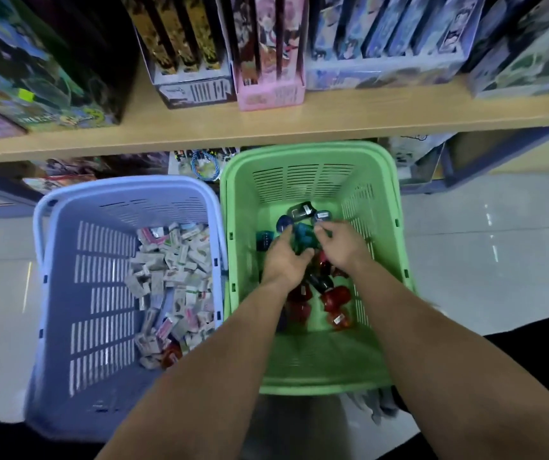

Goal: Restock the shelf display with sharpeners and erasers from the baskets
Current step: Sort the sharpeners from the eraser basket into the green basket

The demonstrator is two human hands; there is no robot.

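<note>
Pink display box (271, 94), illustrated boxes (379, 73); glossy tiled floor (485, 247)

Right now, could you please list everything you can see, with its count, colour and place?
green basket: one, green, on the floor below the shelf, right of the blue one
blue basket: one, pale blue, on the floor, left
sharpeners: several, red, teal and dark blue, in the green basket
erasers: many, pale wrappers, heaped in the blue basket
shelf: one, light wood, above the baskets
display boxes: several, printed, one pink, standing on the shelf
floor: pale glossy tiles
left hand: one, in the green basket, gripping teal sharpeners
right hand: one, beside it, pinching the same cluster
</note>
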